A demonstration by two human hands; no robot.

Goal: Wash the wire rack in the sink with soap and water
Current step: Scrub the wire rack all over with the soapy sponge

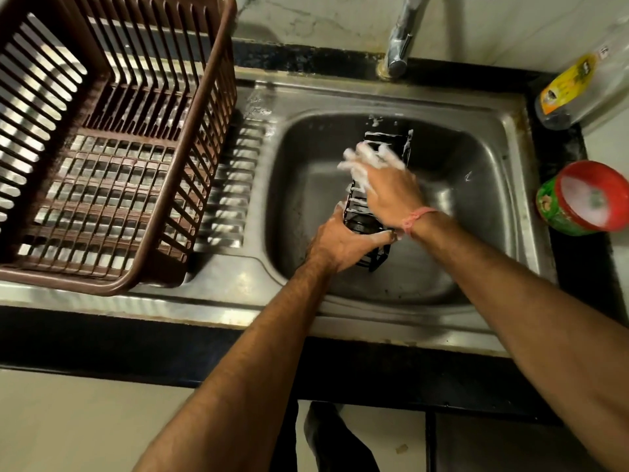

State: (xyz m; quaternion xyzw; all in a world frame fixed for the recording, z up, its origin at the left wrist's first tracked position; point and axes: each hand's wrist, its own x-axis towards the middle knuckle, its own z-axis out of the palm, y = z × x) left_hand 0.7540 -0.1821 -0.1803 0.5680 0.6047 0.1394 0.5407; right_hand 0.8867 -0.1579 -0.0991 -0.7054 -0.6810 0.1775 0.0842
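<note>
Wire rack (pixel 369 212) sits tilted in the sink (pixel 476 233) basin, suds on its far end. Left hand (pixel 343 243) grips the near end, fingers curled round it. Right hand (pixel 381 178) lies soapy on top, fingers spread, rubbing. Risk: slick wires slip from the left grip, rack bangs the basin. Tap (pixel 401 39) shows no flow, so rinse is pending.

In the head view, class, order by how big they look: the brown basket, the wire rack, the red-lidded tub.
1. Brown basket, by far the largest, though nearest the camera.
2. Wire rack, partly hidden by hands.
3. Red-lidded tub; close to the rack, so unsure.
</note>
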